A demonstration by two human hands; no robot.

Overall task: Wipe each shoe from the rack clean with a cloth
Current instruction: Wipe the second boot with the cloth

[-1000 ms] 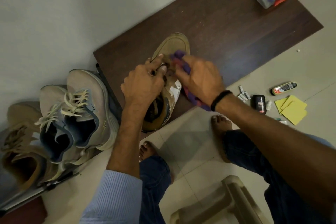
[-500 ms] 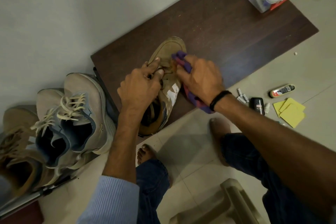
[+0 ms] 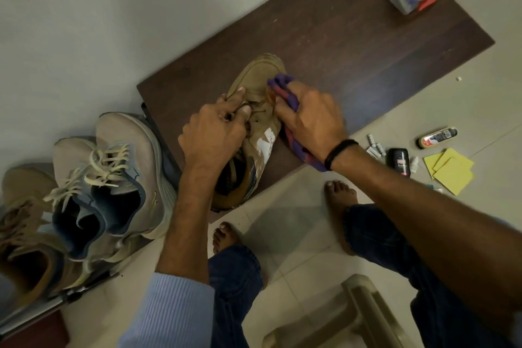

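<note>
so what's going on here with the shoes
A person is cleaning a tan shoe on a dark wooden board. The left hand grips the shoe at its laces to steady it, while the right hand holds a purple cloth against its upper near the toe. A pair of grey sneakers sits to the left, in neither hand.

1 head-worn view looks steeply down, close over the hands (image 3: 260, 127).

home entryway | shoe rack (image 3: 70, 295) with sneakers (image 3: 113, 178) | tiled floor (image 3: 296, 234)
</note>
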